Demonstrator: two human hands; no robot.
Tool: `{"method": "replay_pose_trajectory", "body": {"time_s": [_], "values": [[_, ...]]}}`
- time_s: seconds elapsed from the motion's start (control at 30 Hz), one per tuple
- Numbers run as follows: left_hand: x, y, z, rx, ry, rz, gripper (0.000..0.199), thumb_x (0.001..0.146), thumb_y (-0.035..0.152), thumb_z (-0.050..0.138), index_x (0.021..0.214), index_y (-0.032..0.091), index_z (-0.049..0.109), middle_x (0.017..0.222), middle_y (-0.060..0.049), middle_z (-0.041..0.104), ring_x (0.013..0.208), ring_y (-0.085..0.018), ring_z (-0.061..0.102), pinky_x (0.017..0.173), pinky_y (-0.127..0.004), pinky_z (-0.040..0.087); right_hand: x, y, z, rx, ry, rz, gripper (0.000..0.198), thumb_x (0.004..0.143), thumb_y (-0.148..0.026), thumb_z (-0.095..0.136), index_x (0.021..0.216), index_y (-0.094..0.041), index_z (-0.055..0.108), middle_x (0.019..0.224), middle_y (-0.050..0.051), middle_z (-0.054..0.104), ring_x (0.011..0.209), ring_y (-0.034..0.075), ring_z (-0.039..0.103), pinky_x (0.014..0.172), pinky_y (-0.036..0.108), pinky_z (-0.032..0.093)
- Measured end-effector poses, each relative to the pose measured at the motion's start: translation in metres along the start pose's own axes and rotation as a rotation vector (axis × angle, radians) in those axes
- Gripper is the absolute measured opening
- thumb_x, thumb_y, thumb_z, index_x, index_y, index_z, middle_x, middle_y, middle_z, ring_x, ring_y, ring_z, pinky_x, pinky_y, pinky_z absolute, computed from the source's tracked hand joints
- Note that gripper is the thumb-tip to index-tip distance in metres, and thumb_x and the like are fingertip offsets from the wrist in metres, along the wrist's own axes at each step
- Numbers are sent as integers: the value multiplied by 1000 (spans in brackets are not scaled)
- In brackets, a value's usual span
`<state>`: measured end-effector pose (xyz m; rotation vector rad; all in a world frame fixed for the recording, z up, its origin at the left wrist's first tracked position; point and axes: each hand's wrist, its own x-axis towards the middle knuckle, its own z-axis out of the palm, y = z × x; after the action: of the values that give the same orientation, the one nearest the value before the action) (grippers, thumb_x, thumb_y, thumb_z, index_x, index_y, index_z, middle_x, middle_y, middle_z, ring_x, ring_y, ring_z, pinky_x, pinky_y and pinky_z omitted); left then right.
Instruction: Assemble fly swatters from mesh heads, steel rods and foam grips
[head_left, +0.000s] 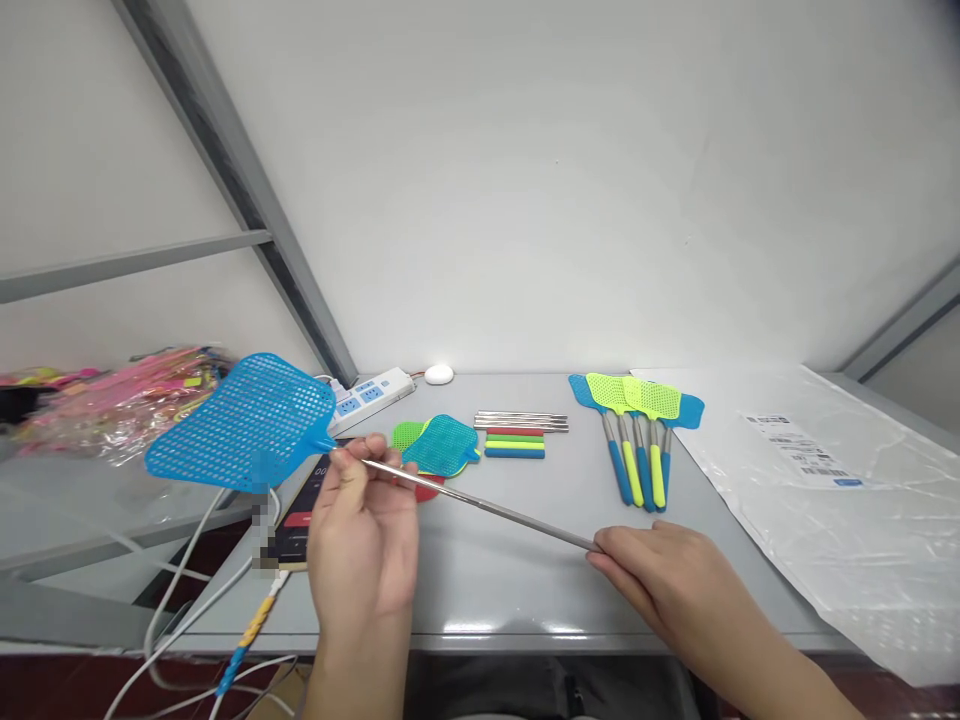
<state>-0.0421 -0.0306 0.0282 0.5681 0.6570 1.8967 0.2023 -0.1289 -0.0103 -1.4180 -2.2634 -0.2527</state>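
Observation:
A blue fly swatter head (247, 425) with a mesh of small holes is fixed on a thin metal rod (487, 508), held across my front above the table. My left hand (364, 530) pinches the rod close to the head's neck, palm turned up. At the other end my right hand (664, 570) is closed around the rod, and its fingers hide whatever is at that end. Behind my left hand lie loose swatter heads in teal (446, 447), green and red. Several bare metal rods (521, 422) and coloured handle grips (514, 443) lie side by side beyond.
Several blue and yellow swatters with short rods (637, 440) lie fanned out at right, beside a white plastic bag (847, 500). A phone (292, 525), a power strip (371, 397), a white round object (439, 374) and cables are at left. Wrapped pink items (127, 400) stand farther left.

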Motion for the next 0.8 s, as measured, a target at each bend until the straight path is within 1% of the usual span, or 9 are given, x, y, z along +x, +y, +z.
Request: {"method": "replay_pose_trajectory", "body": {"time_s": [0.13,0.27,0.33,0.4,0.47,0.53,0.57,0.63,0.8], "values": [[16,5,-3,-15,-16,29,17,86,32,66,79,17,64,87,1,62,70,-10,54,68,-26,48,-1,5,-2,0,-22,11,29,102,-31,37,78,-23,51,58,-4,57,50,13,49,54,28,26],[24,0,2,-16,-30,-25,18,85,36,67,82,18,66,91,0,64,73,-11,56,69,-26,49,2,13,2,31,-67,112,32,102,-34,37,76,-23,51,59,-4,57,53,14,52,54,27,27],[17,-10,6,6,-48,-50,20,84,40,68,86,20,68,97,-1,66,78,-12,58,71,-26,49,6,14,6,45,-72,162,33,102,-35,36,76,-23,52,58,-4,56,52,13,52,53,27,26],[-2,-24,9,72,-95,-80,23,85,42,66,93,21,69,103,-4,66,88,-14,59,73,-26,49,12,12,9,52,-61,180,34,102,-35,34,77,-23,53,58,-4,56,51,13,52,52,27,25],[-27,-40,11,176,-187,-195,25,86,43,64,94,20,70,103,-5,67,92,-15,59,75,-25,48,20,7,10,50,-37,166,35,102,-36,33,77,-23,54,58,-4,57,50,14,52,52,28,24],[-50,-54,14,252,-318,-309,31,90,46,57,92,18,70,100,-7,67,93,-17,59,77,-27,47,28,2,9,36,-19,139,36,102,-37,33,76,-23,53,59,-4,58,50,14,52,52,28,23],[-58,-59,14,261,-348,-320,32,92,46,54,91,18,69,97,-7,67,92,-17,60,78,-28,47,32,-1,9,30,-17,129,36,102,-37,33,75,-23,52,59,-4,58,50,14,52,52,28,22],[-66,-64,16,246,-349,-285,31,93,44,52,84,18,67,88,-5,65,89,-17,59,82,-30,46,38,-4,8,29,-20,120,36,102,-38,33,74,-23,51,58,-4,58,48,14,51,51,28,21],[-59,-57,17,226,-343,-212,30,95,40,50,79,18,62,77,-3,61,81,-16,58,84,-32,46,43,-8,7,69,-24,111,38,102,-39,32,74,-23,51,56,-5,57,47,13,51,51,28,21]]}}
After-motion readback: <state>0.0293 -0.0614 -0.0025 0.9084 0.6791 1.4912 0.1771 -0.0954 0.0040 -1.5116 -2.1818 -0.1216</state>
